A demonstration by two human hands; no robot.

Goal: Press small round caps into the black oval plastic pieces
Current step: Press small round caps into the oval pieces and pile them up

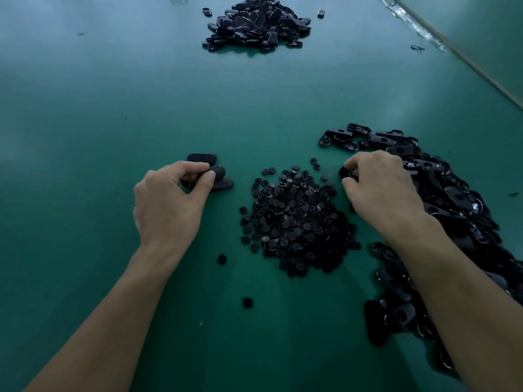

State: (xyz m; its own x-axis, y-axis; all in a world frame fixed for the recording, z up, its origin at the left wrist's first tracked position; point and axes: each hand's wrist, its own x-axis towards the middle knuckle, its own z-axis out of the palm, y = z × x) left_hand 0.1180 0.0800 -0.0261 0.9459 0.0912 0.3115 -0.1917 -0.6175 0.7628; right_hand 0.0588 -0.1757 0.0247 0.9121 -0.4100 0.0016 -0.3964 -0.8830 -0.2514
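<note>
A heap of small round black caps (297,219) lies in the middle of the green table, between my hands. A long pile of black oval pieces (441,193) runs along the right side. My left hand (169,202) pinches one black oval piece (218,172) between thumb and fingers, just above two more oval pieces (201,158) lying on the table. My right hand (379,190) sits at the left edge of the right pile, its fingers curled round a black oval piece (345,172) that is mostly hidden.
A second heap of black oval pieces (254,24) lies far back at the centre. A few stray caps (247,302) lie near the front. The table's edge (481,72) runs diagonally at the upper right. Bare green table surface (85,123) fills the left.
</note>
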